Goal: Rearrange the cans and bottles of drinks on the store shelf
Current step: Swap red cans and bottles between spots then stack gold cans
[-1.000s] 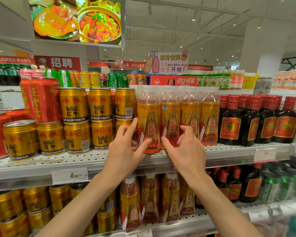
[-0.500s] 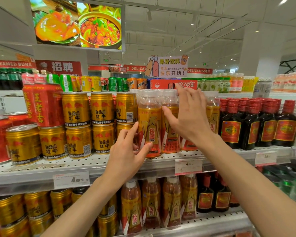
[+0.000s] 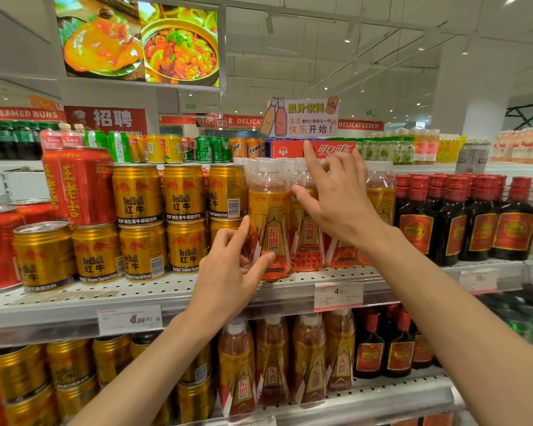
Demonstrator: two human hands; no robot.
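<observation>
A row of orange drink bottles with white caps stands in the middle of the upper shelf (image 3: 197, 293). My left hand (image 3: 228, 272) pinches the low part of the leftmost orange bottle (image 3: 270, 216), thumb on its front and fingers at its left side. My right hand (image 3: 336, 204) is raised with fingers spread over the necks of the bottles beside it. Its thumb touches the second bottle (image 3: 306, 241) and its index finger points up. The rightmost bottle of the row (image 3: 380, 195) stands free.
Gold Red Bull cans (image 3: 183, 198) are stacked two high just left of the bottles, with red cans (image 3: 80, 186) further left. Dark red-capped bottles (image 3: 453, 222) crowd the right. More orange bottles (image 3: 271, 364) and cans fill the lower shelf. A price tag (image 3: 338, 295) hangs on the shelf edge.
My right hand has risen from the bottles' lower part to their necks and spread its fingers. My left hand has stayed at the leftmost bottle's base.
</observation>
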